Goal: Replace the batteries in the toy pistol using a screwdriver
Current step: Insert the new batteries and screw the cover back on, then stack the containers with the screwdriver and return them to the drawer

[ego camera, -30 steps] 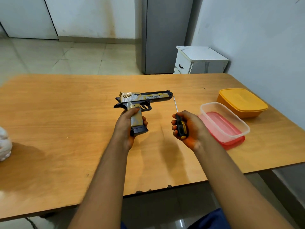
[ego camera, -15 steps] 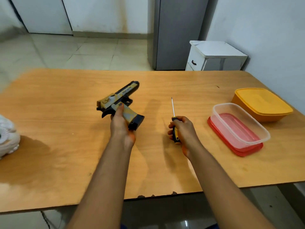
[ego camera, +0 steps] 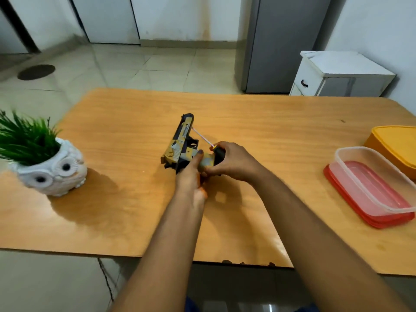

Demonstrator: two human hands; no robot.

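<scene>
Both hands hold something: the left hand [ego camera: 191, 176] is wrapped around the grip of the toy pistol [ego camera: 181, 146], and the right hand [ego camera: 234, 162] is curled round the black handle of the screwdriver [ego camera: 208, 143], its fingertips also reaching to the bottom end of the pistol's grip. The two hands touch there, over the middle of the wooden table [ego camera: 135, 210].

On that table, from biggest down: a clear plastic container [ego camera: 373, 183] stands on a red lid [ego camera: 351, 199] near the right edge, and a yellow lidded box [ego camera: 396, 145] sits just behind it, cut off by the picture's right side. Over on the left stands a white owl-shaped pot [ego camera: 50, 170] with a tuft of green grass-like leaves [ego camera: 24, 140], well apart from the hands.

Then the toy pistol itself — tan and black, muzzle pointing away from the person and slightly left, its rear low near the tabletop. Whether it rests on the wood I cannot tell.

Smallest is the screwdriver — its thin shaft slants up and to the left from the right hand, and its tip lies against the pistol's barrel side.
</scene>
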